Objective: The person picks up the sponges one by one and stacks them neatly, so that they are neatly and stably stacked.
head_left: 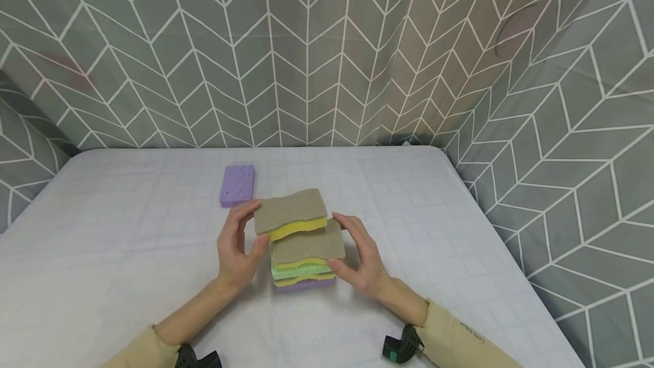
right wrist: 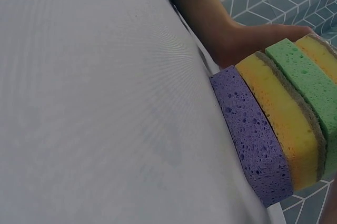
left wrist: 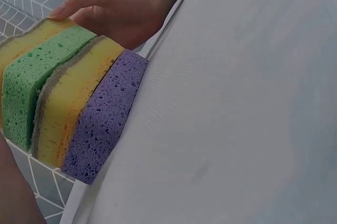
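My left hand (head_left: pixel 237 249) pinches the left end of a yellow sponge with a beige scouring top (head_left: pixel 291 209), fingers at its far corner and thumb at its near one. That sponge sits shifted left and back over a second yellow sponge with a beige top (head_left: pixel 309 246). At this second sponge's right end, my right hand (head_left: pixel 365 260) has its thumb and fingertips on opposite corners. Below lie a green sponge (left wrist: pixel 47 63), another yellow sponge (right wrist: pixel 279 119) with a grey scouring layer, and a purple sponge (right wrist: pixel 253 134) at the bottom, resting on the white-covered table.
A separate purple sponge (head_left: pixel 238 185) lies flat behind my left hand on the white tablecloth (head_left: pixel 128 231). Grey patterned curtains (head_left: pixel 286 55) hang behind the table and along its sides. Dark wrist devices (head_left: pixel 402 344) sit at both sleeve cuffs.
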{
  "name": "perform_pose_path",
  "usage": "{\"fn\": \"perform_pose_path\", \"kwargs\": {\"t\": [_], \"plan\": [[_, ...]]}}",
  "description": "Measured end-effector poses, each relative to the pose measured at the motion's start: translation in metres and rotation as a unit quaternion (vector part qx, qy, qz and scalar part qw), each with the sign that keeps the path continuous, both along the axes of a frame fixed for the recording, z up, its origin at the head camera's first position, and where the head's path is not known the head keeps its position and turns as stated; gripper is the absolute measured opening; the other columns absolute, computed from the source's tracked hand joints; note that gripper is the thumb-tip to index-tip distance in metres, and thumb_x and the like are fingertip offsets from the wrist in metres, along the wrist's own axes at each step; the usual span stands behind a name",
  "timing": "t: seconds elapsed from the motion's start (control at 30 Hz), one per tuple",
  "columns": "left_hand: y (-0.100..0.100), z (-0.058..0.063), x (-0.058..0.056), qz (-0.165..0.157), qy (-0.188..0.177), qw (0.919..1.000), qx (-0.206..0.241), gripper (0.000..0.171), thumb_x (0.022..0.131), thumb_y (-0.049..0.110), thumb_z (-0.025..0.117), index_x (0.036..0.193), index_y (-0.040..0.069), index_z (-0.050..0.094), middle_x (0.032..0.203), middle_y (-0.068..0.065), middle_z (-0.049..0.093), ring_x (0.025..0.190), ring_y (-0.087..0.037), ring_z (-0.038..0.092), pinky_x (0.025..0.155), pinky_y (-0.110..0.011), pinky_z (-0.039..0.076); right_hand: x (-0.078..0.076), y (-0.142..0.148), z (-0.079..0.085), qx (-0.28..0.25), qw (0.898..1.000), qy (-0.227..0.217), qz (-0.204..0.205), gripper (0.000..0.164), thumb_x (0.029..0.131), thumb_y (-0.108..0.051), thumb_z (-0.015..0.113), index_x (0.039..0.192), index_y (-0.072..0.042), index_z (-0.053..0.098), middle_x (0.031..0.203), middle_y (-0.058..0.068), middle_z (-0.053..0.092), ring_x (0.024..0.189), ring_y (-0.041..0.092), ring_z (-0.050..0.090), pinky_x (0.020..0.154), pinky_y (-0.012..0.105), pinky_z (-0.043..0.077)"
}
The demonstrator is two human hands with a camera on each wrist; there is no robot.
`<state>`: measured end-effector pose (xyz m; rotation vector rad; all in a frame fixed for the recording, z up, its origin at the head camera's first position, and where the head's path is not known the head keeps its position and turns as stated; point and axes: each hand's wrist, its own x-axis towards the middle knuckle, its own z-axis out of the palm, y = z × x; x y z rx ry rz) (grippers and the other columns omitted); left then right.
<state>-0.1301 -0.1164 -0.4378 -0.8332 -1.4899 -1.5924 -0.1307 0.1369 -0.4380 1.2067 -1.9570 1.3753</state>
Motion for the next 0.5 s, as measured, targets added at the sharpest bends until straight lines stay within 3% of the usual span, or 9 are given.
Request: {"fn": "perform_pose_path", "kwargs": {"t": [0.5], "plan": [[0.0074, 0.0033, 0.0041, -0.020, 0.053, 0.9983, -0.016, 0.058, 0.091, 0.020, 0.073, 0.117, -0.026, 0.050, 0.124, -0.025, 0.059, 0.122, -0.027, 0.055, 0.105, -0.029, 0.047, 0.0008, 0.0000, 0.0022, -0.002, 1.000, -0.014, 0.003, 0.068, 0.096, -0.037, 0.058, 0.145, 0.007, 0.041, 0.134, 0.017, 0.055, 0.115, 0.023, 0.053, 0.102, 0.035, 0.046]]}}
